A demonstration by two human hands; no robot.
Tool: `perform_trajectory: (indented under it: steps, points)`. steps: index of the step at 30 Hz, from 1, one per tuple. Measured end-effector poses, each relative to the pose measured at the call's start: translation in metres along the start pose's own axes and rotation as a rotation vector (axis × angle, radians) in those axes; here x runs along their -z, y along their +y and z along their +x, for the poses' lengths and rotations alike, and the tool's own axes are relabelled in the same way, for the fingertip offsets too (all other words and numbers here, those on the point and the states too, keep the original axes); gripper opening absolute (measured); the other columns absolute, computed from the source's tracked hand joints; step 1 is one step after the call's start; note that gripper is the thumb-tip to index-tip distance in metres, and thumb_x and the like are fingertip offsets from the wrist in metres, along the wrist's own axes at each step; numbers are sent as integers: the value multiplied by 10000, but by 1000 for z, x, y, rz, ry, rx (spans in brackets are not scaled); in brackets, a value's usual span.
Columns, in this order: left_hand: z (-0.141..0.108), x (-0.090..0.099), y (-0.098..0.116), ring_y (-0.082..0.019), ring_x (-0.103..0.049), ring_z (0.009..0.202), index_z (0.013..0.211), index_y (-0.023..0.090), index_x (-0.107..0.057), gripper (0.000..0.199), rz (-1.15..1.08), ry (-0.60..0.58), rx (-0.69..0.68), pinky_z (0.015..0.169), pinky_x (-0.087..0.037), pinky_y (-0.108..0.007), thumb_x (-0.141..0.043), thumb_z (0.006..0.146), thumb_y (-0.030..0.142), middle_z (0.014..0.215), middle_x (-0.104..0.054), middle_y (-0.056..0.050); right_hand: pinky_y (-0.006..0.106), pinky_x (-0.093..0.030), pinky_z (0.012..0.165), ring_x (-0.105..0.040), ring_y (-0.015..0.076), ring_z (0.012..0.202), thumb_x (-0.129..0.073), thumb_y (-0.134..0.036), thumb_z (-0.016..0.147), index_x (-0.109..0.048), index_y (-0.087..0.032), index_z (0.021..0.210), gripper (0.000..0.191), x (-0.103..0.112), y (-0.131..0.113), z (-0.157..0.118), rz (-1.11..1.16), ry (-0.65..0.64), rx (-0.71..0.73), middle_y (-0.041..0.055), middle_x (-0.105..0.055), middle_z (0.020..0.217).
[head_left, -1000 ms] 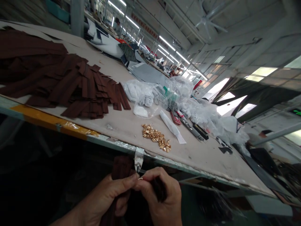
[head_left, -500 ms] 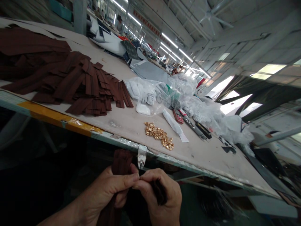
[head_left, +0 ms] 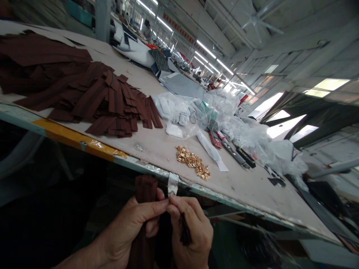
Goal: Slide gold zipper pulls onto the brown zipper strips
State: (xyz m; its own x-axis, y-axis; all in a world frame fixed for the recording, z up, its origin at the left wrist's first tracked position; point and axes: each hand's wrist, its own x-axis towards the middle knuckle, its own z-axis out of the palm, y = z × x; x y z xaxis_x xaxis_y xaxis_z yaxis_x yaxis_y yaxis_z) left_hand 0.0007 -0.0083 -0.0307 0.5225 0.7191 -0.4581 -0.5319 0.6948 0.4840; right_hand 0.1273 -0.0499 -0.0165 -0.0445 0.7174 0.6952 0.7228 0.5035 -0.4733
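Observation:
My left hand (head_left: 127, 222) is closed on a brown zipper strip (head_left: 146, 188), whose end stands up above the thumb while the rest hangs below. Thumb and fingers of my right hand (head_left: 195, 226) pinch close against the left thumb tip, and a dark brown stretch of zipper strip (head_left: 185, 231) runs through its palm. Both sets of fingertips meet just under a small white holder (head_left: 173, 181) fixed to the table's front edge. What lies exactly between the fingertips is hidden. On the table above the hands lies a heap of small gold metal pieces (head_left: 193, 161), seemingly zipper sliders.
Many brown zipper strips (head_left: 95, 93) are piled at the table's left. Clear plastic bags (head_left: 185, 112), a white paper strip (head_left: 211, 151), a grey cutter (head_left: 230, 147) and a black box (head_left: 245, 157) lie farther right. Yellow tape (head_left: 70, 136) covers part of the front edge.
Both hands have come closer together at the fingertips and up against the holder. The view has shifted slightly, so the table's contents sit a little farther right.

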Motion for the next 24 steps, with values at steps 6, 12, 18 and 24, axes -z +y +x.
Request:
perform_trajectory:
  steps: [6, 12, 18, 24]
  points:
    - [-4, -4, 4, -54, -309, 436, 575, 167, -563, 340, 104, -9, -30, 443, -231, -191, -841, 580, 361, 435, -421, 76, 201, -538, 637, -656, 132, 711, -559, -31, 872, -691, -143, 1050, 248, 0, -3, 6, 15, -18, -74, 66, -669, 804]
    - [-4, 1, 3, -70, -276, 476, 577, 178, -535, 340, 211, -59, -72, 458, -215, -215, -797, 649, 382, 478, -392, 79, 211, -521, 585, -656, 143, 652, -583, -107, 880, -695, -125, 1085, 234, -1, 0, 0, -89, -30, -42, 85, -672, 790]
    - [-6, 2, 0, -109, -451, 551, 732, 174, -672, 255, 287, 8, -112, 528, -356, -222, -799, 626, 368, 592, -550, 42, 217, -526, 656, -678, 152, 738, -575, -190, 905, -724, -211, 977, 167, -6, -2, 11, 97, -47, -437, 20, -716, 809]
    - [-3, 7, -2, -182, -590, 733, 780, 169, -699, 249, 415, 3, -201, 699, -469, -272, -813, 626, 329, 746, -689, -10, 186, -494, 589, -633, 112, 623, -646, -198, 845, -711, -213, 915, 97, -1, -12, 15, 247, -13, -514, -26, -702, 734]
